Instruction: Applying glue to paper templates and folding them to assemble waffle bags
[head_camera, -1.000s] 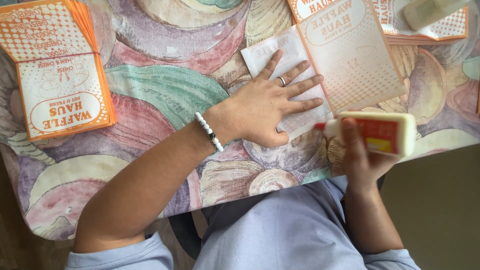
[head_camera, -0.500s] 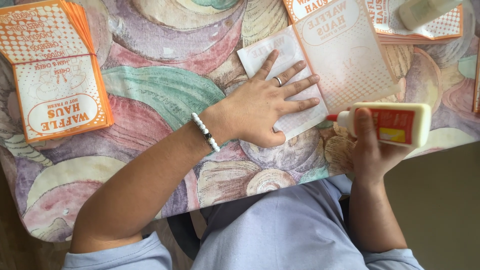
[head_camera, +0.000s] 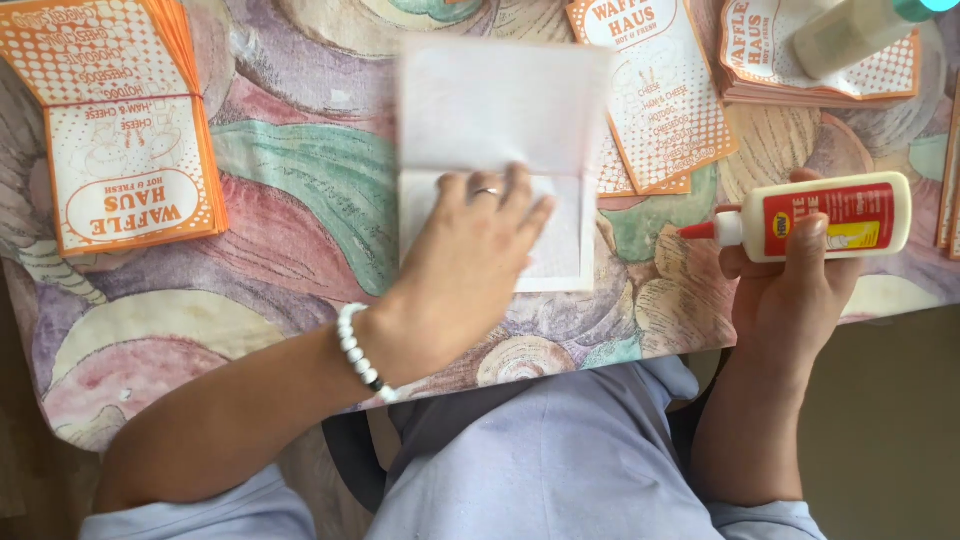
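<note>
Hands: white sheet (head_camera: 500, 150), glue bottle (head_camera: 825, 215)

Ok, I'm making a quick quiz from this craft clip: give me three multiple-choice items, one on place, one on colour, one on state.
1. Where does the left hand rest?
A on the white paper bag
B on the orange stack
C in the lap

2. What colour is the nozzle of the glue bottle?
A blue
B red
C green

3. How is the glue bottle held by the right hand?
A upright
B upside down
C sideways, nozzle pointing left

Answers: 1 A, the fingers press its lower half. 2 B, the tip shows red. 3 C, it lies level above the table edge.
</note>
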